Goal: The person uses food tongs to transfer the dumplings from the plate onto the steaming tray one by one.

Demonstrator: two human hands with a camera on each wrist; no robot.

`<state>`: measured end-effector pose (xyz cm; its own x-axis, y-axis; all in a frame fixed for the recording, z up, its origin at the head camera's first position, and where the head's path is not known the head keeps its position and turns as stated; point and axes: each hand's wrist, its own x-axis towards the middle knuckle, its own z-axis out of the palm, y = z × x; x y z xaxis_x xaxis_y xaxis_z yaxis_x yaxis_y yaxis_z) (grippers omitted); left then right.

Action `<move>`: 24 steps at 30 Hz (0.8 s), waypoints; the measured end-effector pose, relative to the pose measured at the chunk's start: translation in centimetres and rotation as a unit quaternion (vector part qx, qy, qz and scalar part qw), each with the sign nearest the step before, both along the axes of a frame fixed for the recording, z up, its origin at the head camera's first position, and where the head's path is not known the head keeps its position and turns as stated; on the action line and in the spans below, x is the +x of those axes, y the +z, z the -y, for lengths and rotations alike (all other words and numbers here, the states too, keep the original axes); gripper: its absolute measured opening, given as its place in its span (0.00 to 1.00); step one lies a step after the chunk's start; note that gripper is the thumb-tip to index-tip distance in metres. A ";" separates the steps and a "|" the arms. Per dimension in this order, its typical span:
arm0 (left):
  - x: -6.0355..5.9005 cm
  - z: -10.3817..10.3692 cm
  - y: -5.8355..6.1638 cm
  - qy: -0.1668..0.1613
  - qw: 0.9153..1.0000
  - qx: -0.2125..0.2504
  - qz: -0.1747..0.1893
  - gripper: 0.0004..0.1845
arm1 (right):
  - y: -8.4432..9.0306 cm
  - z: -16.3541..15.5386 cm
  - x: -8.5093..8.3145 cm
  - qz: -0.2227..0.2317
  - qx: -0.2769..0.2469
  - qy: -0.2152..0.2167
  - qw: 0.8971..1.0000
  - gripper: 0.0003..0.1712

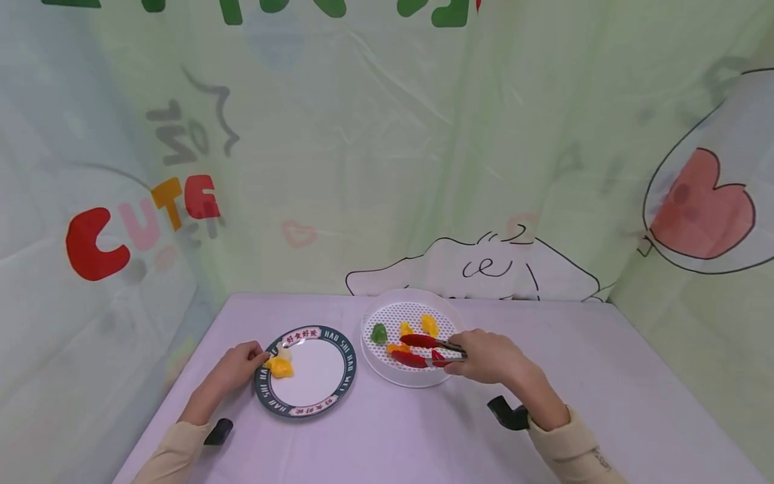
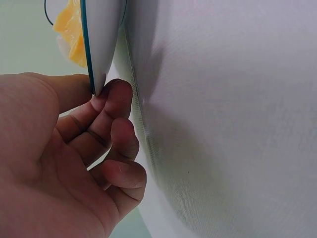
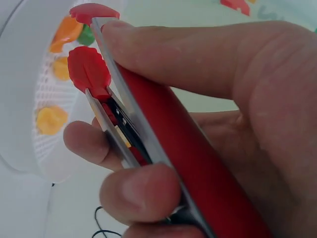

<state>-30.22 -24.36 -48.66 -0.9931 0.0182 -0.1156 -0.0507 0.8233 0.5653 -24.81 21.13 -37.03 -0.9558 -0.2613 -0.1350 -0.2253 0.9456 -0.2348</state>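
My left hand [image 1: 237, 366] pinches the left rim of a round plate [image 1: 314, 370] with a dark lettered border. In the left wrist view the thumb lies over the rim [image 2: 90, 59] and the fingers are curled beneath. A yellow dumpling [image 1: 281, 367] and a whitish piece [image 1: 284, 352] sit on the plate near that hand. My right hand [image 1: 491, 357] grips red-tipped tongs [image 1: 417, 340], their two tips spread apart over a white perforated steamer basket [image 1: 402, 378]. Inside it lie a green dumpling [image 1: 379, 333], a yellow dumpling [image 1: 430, 325] and others partly behind the tongs.
Plate and basket stand side by side on a pale lilac tabletop [image 1: 375, 437]. Printed curtains [image 1: 393, 168] hang behind the table and along both sides. A black wrist mount [image 1: 508, 413] sits under the right forearm, and another [image 1: 219, 431] by the left.
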 end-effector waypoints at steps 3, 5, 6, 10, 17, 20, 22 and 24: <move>0.0 -0.1 -0.1 0.003 1.000 -0.002 0.004 0.11 | 0.5 0.3 0.5 -0.013 -0.012 0.002 1.000 0.35; 0.0 -0.1 -0.1 0.008 1.000 -0.005 0.007 0.10 | 0.8 0.9 0.9 -0.025 -0.022 0.000 0.999 0.37; 0.0 -0.1 -0.1 0.009 1.000 -0.006 0.007 0.10 | 0.8 1.3 1.1 -0.031 -0.029 0.000 0.999 0.39; -0.1 -0.1 -0.1 0.007 1.000 -0.008 0.004 0.10 | 0.0 3.9 1.7 -0.035 -0.067 -0.007 0.997 0.48; 0.0 0.0 -0.1 0.005 1.000 -0.009 0.002 0.10 | -4.3 9.7 2.1 0.006 -0.156 0.017 0.988 0.53; 0.2 -0.2 0.2 0.008 1.000 -0.010 0.002 0.10 | -6.3 11.9 1.9 0.025 -0.175 0.033 0.984 0.50; 0.4 -0.4 0.5 0.009 1.000 -0.009 0.001 0.10 | -7.3 13.0 1.8 0.025 -0.174 0.043 0.984 0.49; 0.5 -0.5 0.8 0.008 1.000 -0.010 -0.002 0.10 | -8.0 13.9 1.6 0.017 -0.165 0.058 0.985 0.46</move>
<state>-29.72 -23.83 -47.87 -0.9936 -0.0002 -0.1125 -0.0623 0.8337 0.5487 -23.21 7.23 -45.05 -0.9133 -0.4035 -0.0561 -0.3142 0.7854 -0.5333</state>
